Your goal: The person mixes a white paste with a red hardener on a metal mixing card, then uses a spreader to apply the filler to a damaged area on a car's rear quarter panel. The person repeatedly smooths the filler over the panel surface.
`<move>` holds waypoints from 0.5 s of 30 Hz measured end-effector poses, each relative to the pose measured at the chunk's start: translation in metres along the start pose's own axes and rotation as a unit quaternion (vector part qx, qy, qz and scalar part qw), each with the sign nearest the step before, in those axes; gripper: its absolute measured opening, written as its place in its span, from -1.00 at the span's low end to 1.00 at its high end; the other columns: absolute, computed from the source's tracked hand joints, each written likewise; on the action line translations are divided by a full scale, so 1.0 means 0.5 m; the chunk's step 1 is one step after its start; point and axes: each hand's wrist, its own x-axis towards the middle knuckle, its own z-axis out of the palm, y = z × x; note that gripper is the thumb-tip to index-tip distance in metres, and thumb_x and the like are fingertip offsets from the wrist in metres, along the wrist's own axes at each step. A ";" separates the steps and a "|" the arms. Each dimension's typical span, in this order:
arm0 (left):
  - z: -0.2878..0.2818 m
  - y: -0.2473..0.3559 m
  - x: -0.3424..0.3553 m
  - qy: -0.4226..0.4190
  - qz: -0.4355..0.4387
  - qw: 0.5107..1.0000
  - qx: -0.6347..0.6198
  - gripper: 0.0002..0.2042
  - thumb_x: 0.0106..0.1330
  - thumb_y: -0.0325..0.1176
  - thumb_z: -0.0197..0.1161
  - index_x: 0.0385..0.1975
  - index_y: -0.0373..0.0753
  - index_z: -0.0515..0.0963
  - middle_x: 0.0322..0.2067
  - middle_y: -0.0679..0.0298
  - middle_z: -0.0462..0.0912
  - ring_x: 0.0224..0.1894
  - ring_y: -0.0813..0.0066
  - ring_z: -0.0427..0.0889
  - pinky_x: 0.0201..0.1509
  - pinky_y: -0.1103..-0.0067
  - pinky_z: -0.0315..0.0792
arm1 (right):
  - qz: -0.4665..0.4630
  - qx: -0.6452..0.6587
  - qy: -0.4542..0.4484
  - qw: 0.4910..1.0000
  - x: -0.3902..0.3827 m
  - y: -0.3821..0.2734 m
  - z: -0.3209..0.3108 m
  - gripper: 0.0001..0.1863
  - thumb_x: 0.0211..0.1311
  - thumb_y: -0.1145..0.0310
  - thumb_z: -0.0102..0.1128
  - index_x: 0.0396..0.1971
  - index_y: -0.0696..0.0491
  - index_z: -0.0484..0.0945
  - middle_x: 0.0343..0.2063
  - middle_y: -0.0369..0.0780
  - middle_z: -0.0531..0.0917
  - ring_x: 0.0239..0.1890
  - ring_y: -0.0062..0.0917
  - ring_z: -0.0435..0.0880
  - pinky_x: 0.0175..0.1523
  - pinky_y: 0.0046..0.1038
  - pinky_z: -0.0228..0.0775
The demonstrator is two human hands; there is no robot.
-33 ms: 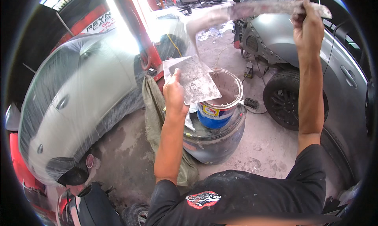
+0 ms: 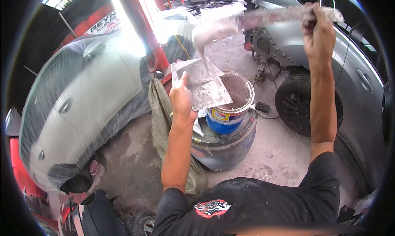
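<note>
The left hand [image 2: 181, 97] grips two overlapping flat, thin, grey square-edged plates [image 2: 212, 94], smeared with residue. The right hand [image 2: 320, 34], farther and to the right, is closed around one long, flat stick [image 2: 273, 17] coated in pinkish-grey paste. From its left end one strand of thick paste [image 2: 212, 33] hangs down over the plates. Just right of the plates, one open, round blue-and-white can [image 2: 224, 125] stands on one dark, rounded drum [image 2: 230, 153]. Two cars flank them: one plastic-draped white car [image 2: 94, 84] left, one grey car [image 2: 354, 63] right.
</note>
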 end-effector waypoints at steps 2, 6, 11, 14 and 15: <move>0.000 0.008 -0.019 -0.027 -0.006 0.999 -0.020 -0.63 0.51 -0.30 -0.08 0.15 -0.45 0.37 -0.01 0.09 0.58 0.00 0.29 0.65 0.08 0.35 0.59 | 0.043 -0.040 -0.034 0.998 -0.081 0.036 -0.011 -0.77 0.45 0.31 0.08 -0.27 0.17 0.58 -0.47 -0.28 0.61 -0.55 -0.66 0.49 -0.50 -0.60 0.23; -0.009 0.020 -0.050 -0.036 -0.061 0.996 -0.061 -0.63 0.51 -0.29 -0.09 0.18 -0.39 0.37 0.01 0.12 0.58 -0.01 0.26 0.66 0.07 0.35 0.59 | 0.124 -0.026 -0.036 0.991 -0.150 0.072 -0.041 -0.72 0.48 0.23 0.05 -0.21 0.15 0.59 -0.48 -0.33 0.58 -0.60 -0.75 0.43 -0.57 -0.69 0.13; -0.039 0.015 -0.075 -0.004 -0.085 0.990 -0.110 -0.64 0.51 -0.29 -0.08 0.17 -0.34 0.41 0.04 0.13 0.60 0.02 0.25 0.65 0.12 0.32 0.55 | 0.145 0.090 -0.257 0.951 -0.178 0.030 -0.088 -0.62 0.55 0.18 -0.09 0.03 0.19 0.48 -0.40 -0.24 0.61 -0.48 -0.66 0.58 -0.47 -0.65 0.40; -0.059 0.015 -0.079 0.026 -0.084 0.988 -0.127 -0.64 0.51 -0.29 -0.08 0.17 -0.35 0.42 0.04 0.12 0.60 0.03 0.26 0.64 0.14 0.31 0.53 | 0.166 0.145 -0.337 0.915 -0.197 0.019 -0.100 -0.62 0.50 0.16 -0.02 0.00 0.20 0.44 -0.23 -0.09 0.62 -0.16 -0.41 0.71 -0.25 -0.51 0.64; -0.063 0.015 -0.078 0.038 -0.077 0.988 -0.126 -0.64 0.51 -0.30 -0.08 0.16 -0.35 0.42 0.04 0.12 0.60 0.03 0.26 0.64 0.14 0.31 0.52 | 0.159 0.118 -0.340 0.919 -0.202 0.022 -0.101 -0.62 0.45 0.13 0.06 -0.05 0.18 0.44 -0.23 -0.08 0.62 -0.15 -0.41 0.70 -0.24 -0.50 0.64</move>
